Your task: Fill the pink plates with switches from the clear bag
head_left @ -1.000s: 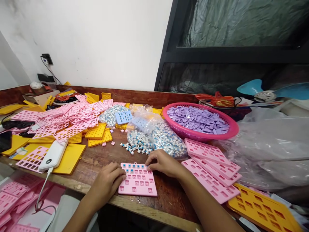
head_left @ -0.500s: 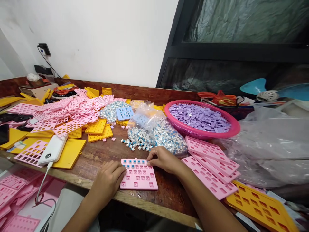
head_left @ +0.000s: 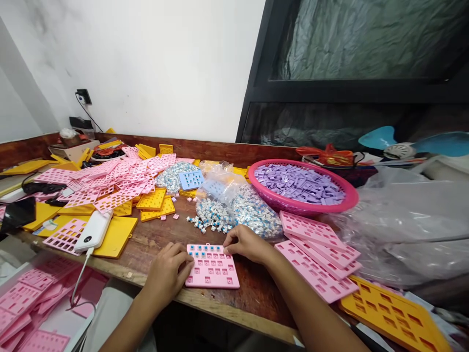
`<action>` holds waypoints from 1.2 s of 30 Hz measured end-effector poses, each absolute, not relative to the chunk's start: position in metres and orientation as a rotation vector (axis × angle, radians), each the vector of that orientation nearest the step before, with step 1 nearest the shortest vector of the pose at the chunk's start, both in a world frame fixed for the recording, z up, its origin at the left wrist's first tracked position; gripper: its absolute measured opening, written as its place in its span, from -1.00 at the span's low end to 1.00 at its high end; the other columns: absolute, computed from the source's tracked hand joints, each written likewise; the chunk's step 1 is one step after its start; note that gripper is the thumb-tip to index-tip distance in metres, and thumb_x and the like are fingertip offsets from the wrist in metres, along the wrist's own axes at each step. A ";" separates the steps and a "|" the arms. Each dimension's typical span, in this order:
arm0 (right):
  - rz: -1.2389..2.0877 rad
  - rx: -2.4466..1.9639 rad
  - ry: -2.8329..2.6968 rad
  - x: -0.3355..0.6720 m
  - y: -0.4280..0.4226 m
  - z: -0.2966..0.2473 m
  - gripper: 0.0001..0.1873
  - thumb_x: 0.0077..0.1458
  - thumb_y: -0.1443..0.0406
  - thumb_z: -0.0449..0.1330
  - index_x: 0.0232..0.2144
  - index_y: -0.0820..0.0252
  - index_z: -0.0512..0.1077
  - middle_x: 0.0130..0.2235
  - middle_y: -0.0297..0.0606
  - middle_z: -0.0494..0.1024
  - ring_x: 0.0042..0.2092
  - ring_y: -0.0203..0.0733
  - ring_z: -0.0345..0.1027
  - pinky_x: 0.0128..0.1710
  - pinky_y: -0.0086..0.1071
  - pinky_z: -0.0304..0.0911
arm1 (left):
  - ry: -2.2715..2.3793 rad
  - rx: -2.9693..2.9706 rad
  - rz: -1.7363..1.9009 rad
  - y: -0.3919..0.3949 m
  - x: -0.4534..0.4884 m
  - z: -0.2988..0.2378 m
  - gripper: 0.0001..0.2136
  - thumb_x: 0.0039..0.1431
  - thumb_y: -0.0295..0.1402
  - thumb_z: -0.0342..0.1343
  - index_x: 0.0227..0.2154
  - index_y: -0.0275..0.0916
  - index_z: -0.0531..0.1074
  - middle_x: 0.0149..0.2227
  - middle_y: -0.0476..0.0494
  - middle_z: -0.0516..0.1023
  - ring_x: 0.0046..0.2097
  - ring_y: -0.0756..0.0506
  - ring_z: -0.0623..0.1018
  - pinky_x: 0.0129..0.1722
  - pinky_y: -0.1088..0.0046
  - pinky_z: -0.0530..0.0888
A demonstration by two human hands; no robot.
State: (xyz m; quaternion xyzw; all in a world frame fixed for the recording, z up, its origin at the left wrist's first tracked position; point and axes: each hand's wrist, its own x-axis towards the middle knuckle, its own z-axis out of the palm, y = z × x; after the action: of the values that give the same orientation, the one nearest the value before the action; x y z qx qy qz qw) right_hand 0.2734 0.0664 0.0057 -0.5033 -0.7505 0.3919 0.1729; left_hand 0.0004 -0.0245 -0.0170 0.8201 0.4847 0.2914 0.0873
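Note:
A pink keyboard plate (head_left: 213, 281) with square holes lies flat near the table's front edge. Blue-and-white key switches (head_left: 207, 249) fill part of its top two rows; the lower holes are bare. My left hand (head_left: 169, 269) is curled at the plate's left edge, its thumb and fingertips gripping that side. At the upper right corner, my right hand (head_left: 247, 243) is closed in a pinch, fingertips down on the plate; what they hold is hidden. Just behind the plate, loose switches (head_left: 212, 215) spill beside a clear bag full of switches (head_left: 254, 210).
A pink basket (head_left: 348, 200) of purple pieces stands back right. Stacked pink plates (head_left: 315, 274) and a yellow plate (head_left: 395, 313) lie beside my right arm. Pink and yellow plates (head_left: 113, 181) pile up at left, near a white power bank (head_left: 93, 230) with a cable.
The view has tilted slightly up and turned left, so the scene sits a little lower. Both hands stay at the plate; the left hand's fingers have shifted slightly at its edge.

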 end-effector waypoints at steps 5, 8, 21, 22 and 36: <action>1.053 -1.399 -2.174 0.276 0.066 0.002 -0.91 -0.12 0.35 0.36 -0.46 0.19 0.67 -0.42 -0.27 0.69 -0.36 -0.16 0.50 -0.41 -0.42 0.23 | 1.382 2.734 0.775 -0.024 0.010 -0.015 -0.64 0.34 -0.21 0.09 0.16 -0.11 0.42 0.17 -0.25 0.45 0.12 -0.27 0.43 0.07 0.08 0.40; 1.024 -1.395 -2.169 0.276 0.065 0.003 -0.91 -0.12 0.36 0.35 -0.46 0.17 0.66 -0.41 -0.29 0.69 -0.36 -0.16 0.51 -0.40 -0.41 0.23 | 1.348 2.805 0.651 -0.024 0.014 -0.015 -0.58 0.33 -0.10 0.09 0.17 -0.13 0.40 0.19 -0.24 0.45 0.15 -0.30 0.40 0.11 0.04 0.36; 0.836 -1.344 -2.326 0.273 0.061 0.016 -0.91 0.00 0.38 0.33 -0.44 0.16 0.67 -0.38 -0.27 0.66 -0.32 -0.18 0.49 -0.27 -0.39 0.25 | 1.375 2.800 0.651 -0.028 0.019 -0.015 -0.56 0.32 -0.10 0.09 0.17 -0.18 0.40 0.16 -0.23 0.48 0.18 -0.33 0.38 0.15 0.05 0.30; 0.820 -1.355 -2.329 0.272 0.061 0.016 -0.92 -0.01 0.39 0.34 -0.45 0.16 0.66 -0.38 -0.27 0.66 -0.32 -0.18 0.49 -0.26 -0.39 0.25 | 1.371 2.804 0.636 -0.029 0.019 -0.014 -0.56 0.32 -0.09 0.09 0.16 -0.19 0.40 0.15 -0.24 0.48 0.17 -0.33 0.38 0.14 0.05 0.31; 0.640 -1.243 -2.204 0.271 0.062 0.013 -0.86 0.14 0.27 0.25 -0.36 0.18 0.61 -0.31 -0.24 0.65 -0.26 -0.14 0.48 -0.23 -0.35 0.26 | 1.059 2.571 0.607 0.116 0.018 0.013 -0.84 0.31 -0.35 0.12 -0.31 -0.23 0.59 -0.23 -0.15 0.61 -0.15 -0.12 0.57 -0.10 0.43 0.43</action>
State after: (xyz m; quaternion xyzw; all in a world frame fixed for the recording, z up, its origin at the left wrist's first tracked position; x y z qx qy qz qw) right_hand 0.2715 0.0617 0.0125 -0.4596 -0.8148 0.2365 0.2628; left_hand 0.0180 0.1162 0.0126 0.8934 0.3682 0.2111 0.1473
